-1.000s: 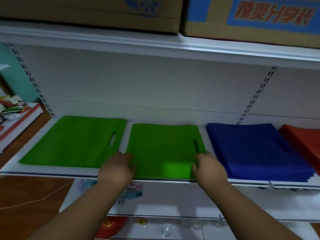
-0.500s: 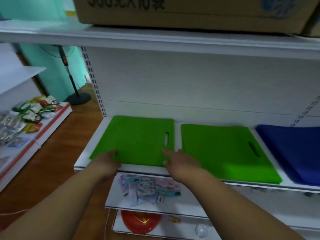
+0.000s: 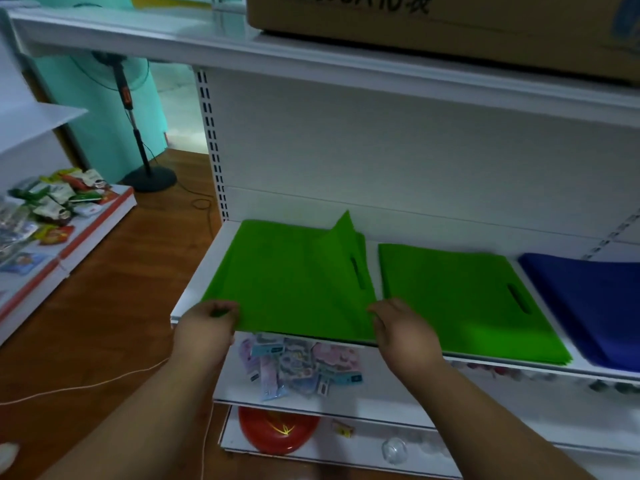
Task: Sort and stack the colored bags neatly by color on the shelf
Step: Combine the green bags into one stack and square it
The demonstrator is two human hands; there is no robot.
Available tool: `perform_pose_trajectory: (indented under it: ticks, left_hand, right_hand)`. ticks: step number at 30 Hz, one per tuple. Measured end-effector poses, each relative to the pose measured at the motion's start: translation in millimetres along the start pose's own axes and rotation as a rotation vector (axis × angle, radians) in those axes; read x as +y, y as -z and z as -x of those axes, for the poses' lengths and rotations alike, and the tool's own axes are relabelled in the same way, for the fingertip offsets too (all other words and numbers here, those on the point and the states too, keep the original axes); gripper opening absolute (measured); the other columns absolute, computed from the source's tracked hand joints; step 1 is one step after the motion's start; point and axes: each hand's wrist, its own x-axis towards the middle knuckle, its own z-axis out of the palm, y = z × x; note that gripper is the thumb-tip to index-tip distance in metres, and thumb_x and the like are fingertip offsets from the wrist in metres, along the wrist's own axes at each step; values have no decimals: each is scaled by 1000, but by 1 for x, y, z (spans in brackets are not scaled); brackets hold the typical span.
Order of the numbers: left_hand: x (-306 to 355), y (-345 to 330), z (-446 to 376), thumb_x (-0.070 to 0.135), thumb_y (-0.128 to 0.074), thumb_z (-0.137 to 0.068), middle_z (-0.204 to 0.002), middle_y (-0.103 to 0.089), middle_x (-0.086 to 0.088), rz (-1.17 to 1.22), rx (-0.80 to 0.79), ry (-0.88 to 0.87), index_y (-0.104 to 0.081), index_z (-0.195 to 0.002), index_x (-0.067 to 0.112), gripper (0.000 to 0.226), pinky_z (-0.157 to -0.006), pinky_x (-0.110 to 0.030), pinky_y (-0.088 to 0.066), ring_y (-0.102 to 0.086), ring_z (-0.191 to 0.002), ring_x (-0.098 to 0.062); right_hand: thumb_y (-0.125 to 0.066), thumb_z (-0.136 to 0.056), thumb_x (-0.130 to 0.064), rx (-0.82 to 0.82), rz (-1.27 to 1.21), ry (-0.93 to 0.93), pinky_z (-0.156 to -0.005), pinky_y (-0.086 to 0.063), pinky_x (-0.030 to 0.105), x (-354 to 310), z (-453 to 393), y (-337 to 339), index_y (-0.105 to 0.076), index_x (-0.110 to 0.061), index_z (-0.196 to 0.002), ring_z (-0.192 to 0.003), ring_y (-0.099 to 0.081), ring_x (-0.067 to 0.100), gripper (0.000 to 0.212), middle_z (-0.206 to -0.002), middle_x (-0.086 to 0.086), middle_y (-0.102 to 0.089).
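Observation:
Two stacks of green bags lie side by side on the white shelf. The left green stack has its front edge raised and its far right corner peaked upward. My left hand grips that stack's front left corner. My right hand holds its front right corner, fingers tucked under the edge. The right green stack lies flat, with a handle slot near its right side. A blue stack lies flat further right, cut off by the frame edge.
A cardboard box sits on the shelf above. Small packets fill the shelf below, and a red bowl lies lower still. A standing fan and a low snack display stand left on the wooden floor.
The view and both hands shifted left from the right green stack to the left one. Both hands now hold the left stack's front corners, and it has lifted and buckled.

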Motion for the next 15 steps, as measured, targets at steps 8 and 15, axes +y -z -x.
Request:
perform_pose_trajectory:
  ticks: [8,15]
  left_hand:
    - [38,-66,34,26,-62,-92,-104,-71,-1,-516,-79,-419,-71,-110,26,20,-60,-24,-39,-59,-70,-19]
    - [95,-175,80,27,-53,-96,-115,-67,-3,-685,-200,-511,-69,-110,25,22,-76,-28,-50,-63,-97,-23]
  right_hand:
    - [-57,-91,-13,269,-22,-166,-58,-55,37,85,29,45,-71,-11,-115,-72,-67,35,27,-100,15,-70]
    - [-57,-96,-23,165,11,-430,-76,-54,39,192,64,86,-61,-19,-132,-97,-64,33,36,-120,11,-65]
